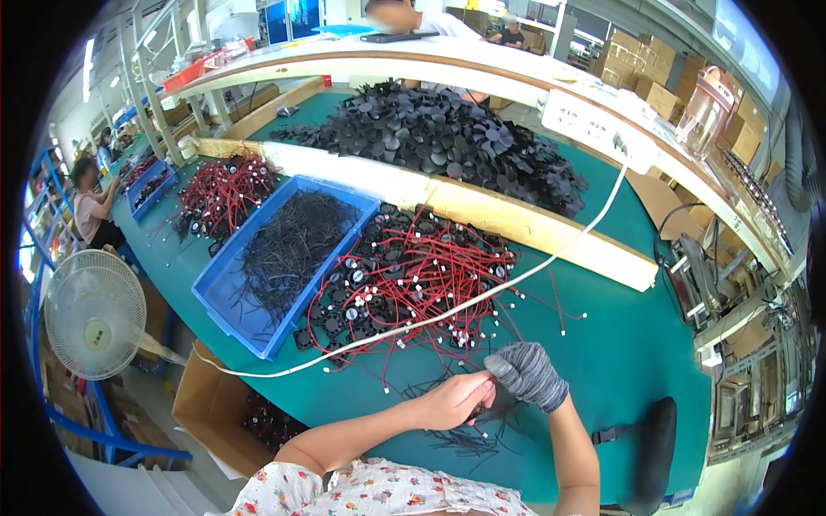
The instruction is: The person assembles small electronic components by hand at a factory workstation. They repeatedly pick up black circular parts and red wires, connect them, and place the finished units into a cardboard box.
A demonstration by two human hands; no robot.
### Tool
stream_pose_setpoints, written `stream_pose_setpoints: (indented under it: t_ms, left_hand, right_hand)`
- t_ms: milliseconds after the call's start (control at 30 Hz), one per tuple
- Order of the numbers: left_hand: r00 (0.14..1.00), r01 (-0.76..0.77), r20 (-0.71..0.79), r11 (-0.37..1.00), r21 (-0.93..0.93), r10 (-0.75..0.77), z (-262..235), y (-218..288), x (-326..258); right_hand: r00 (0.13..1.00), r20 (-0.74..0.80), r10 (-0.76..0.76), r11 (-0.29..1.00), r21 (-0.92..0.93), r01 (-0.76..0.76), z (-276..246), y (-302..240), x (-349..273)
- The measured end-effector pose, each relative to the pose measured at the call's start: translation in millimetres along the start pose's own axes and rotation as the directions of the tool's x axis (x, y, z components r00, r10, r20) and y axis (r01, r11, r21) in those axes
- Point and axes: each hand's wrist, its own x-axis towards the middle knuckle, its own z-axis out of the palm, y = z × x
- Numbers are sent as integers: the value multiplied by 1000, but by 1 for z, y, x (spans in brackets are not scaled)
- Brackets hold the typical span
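My left hand (pixel 456 401), bare, is closed with its thumb and fingers pinched together. Right beside it, almost touching, my right hand (pixel 528 377) wears a grey knitted glove and its fingers are curled. A small dark piece shows between the two hands, mostly hidden by the fingers, so I cannot make out its kind. Beneath them, thin black strips (pixel 465 440) lie loose on the green table mat (pixel 353 400). Just beyond my hands spreads a heap of small black fan housings with red wires (pixel 413 279) and white connectors.
A blue tray (pixel 225 320) of black strips stands left of the heap. Behind a wooden rail (pixel 533 222) lies a pile of black fan blades (pixel 447 129). A white cable (pixel 447 315) crosses the table. A fan (pixel 95 314) and cardboard box (pixel 202 404) stand left; a black pouch (pixel 658 451) lies right.
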Motion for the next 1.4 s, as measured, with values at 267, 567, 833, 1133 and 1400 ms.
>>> stream_pose_setpoints:
  t_ms: [267,567,833,1133,1400]
  left_hand:
    - [1000,-2,-11,997,-81,2,2,-19,5]
    - [951,267,304,641,-720,-54,-5,-17,5]
    - [974,105,224,836,-538,22,1,-14,5]
    - [995,-96,-3,903,-419,104,-21,-1,6]
    - [995,-103,-62,898,-428,84,-22,-1,7]
  right_hand:
    - [982,-49,-182,972,-157,173,5,6,-4]
    - [983,80,-166,930,-319,184,-5,-1,-9]
    - [971,40,-237,908,-345,237,-19,-5,-13]
    - [958,282,52,978,-208,8,22,21,-42]
    - [980,197,-18,939,-333,84,49,23,-56]
